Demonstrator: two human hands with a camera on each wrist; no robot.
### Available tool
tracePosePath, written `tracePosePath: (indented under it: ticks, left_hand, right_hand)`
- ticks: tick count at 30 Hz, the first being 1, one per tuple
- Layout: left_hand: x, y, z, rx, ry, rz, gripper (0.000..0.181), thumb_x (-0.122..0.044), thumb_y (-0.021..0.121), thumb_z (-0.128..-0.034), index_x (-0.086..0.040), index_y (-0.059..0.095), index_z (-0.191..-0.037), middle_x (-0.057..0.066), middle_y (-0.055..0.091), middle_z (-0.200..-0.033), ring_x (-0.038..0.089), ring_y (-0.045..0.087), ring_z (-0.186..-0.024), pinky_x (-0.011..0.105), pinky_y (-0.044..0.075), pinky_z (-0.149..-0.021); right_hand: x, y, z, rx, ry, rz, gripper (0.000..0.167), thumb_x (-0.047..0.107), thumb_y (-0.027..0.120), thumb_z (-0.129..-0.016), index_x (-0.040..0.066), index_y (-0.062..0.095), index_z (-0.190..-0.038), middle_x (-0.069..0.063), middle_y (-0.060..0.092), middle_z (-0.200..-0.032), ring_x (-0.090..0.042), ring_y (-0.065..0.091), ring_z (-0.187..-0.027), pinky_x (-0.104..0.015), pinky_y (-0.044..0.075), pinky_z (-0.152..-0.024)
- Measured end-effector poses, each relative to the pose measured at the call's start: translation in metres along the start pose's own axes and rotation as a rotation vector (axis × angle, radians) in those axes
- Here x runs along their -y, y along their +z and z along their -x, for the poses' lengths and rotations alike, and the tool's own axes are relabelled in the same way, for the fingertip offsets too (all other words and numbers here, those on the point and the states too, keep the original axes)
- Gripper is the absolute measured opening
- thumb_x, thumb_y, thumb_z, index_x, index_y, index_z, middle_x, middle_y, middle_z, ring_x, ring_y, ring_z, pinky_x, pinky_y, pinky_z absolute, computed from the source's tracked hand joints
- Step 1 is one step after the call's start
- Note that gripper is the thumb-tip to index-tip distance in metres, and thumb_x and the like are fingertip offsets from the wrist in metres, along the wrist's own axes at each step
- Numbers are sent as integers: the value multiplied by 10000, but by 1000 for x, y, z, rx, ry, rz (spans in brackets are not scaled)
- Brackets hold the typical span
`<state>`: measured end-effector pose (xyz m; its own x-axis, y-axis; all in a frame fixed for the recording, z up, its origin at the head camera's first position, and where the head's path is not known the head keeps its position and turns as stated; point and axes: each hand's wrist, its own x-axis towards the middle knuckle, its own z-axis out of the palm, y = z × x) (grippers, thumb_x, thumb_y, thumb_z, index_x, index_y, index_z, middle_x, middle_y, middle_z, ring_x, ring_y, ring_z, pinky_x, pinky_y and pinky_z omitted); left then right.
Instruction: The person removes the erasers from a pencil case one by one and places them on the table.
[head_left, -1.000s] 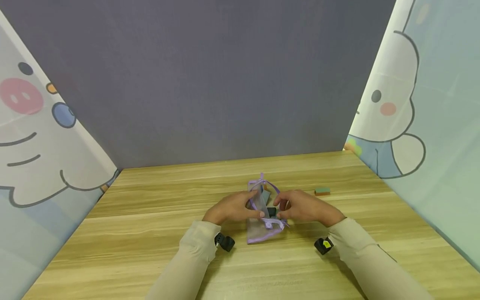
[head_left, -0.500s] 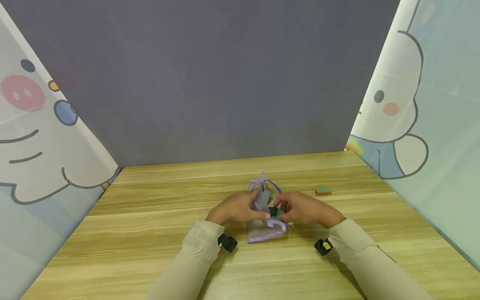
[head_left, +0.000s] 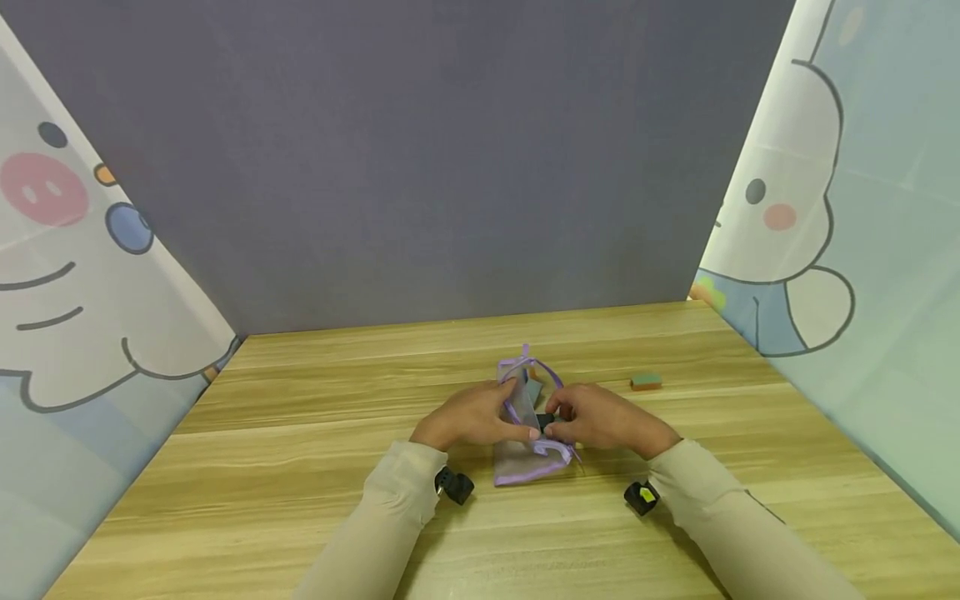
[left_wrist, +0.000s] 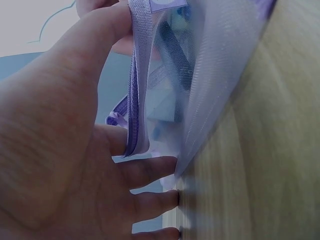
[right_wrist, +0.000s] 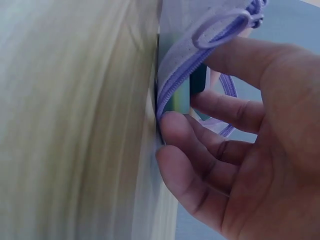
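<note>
A clear mesh zipper pouch (head_left: 516,462) with purple trim lies on the wooden table, its mouth held apart. My left hand (head_left: 476,414) holds the zipper edge (left_wrist: 140,100) between thumb and index finger; its other fingers stretch down to the table. Inside the mouth, my right hand (head_left: 603,417) has its thumb and index finger at either end of a dark block (right_wrist: 199,79), which they appear to pinch. Its other fingers bend beside the pouch edge. A green block (right_wrist: 180,97) shows just inside that edge. Farther back in the pouch lies a grey-blue piece (head_left: 533,389).
One small green and orange block (head_left: 646,382) lies on the table to the right of the pouch. A dark grey panel (head_left: 465,167) rises behind the table (head_left: 300,467). Cartoon-printed sheets (head_left: 885,250) hang at both sides.
My right hand has shifted slightly left, its thumb now at the dark block and covering the teal piece seen half a second ago. My left hand still spreads the pouch.
</note>
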<state>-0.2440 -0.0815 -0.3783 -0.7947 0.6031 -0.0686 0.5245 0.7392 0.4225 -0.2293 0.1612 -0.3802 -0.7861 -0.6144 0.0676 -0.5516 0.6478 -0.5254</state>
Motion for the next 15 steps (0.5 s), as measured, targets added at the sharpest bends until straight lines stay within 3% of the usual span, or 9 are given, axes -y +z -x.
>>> tracePosePath:
  ticks: [8, 15]
  left_hand:
    - [2, 2, -2, -2, 24, 25, 1060, -688, 651, -844, -105, 207, -1611, 84, 445, -1530, 216, 483, -1326, 390, 416, -1057]
    - [2, 1, -1, -2, 1, 41, 1057, -682, 661, -837, -113, 218, -1609, 96, 432, -1537, 218, 466, -1340, 395, 404, -1070]
  right_hand:
    - [0, -1, 2, -4, 13, 5, 151, 218, 691, -959, 92, 696, -1041, 108, 657, -826, -44, 603, -720, -288, 507, -676]
    - [1, -4, 3, -27, 47, 0, 215, 221, 686, -962, 45, 682, -1086, 69, 672, -870, -55, 620, -763, -303, 530, -703]
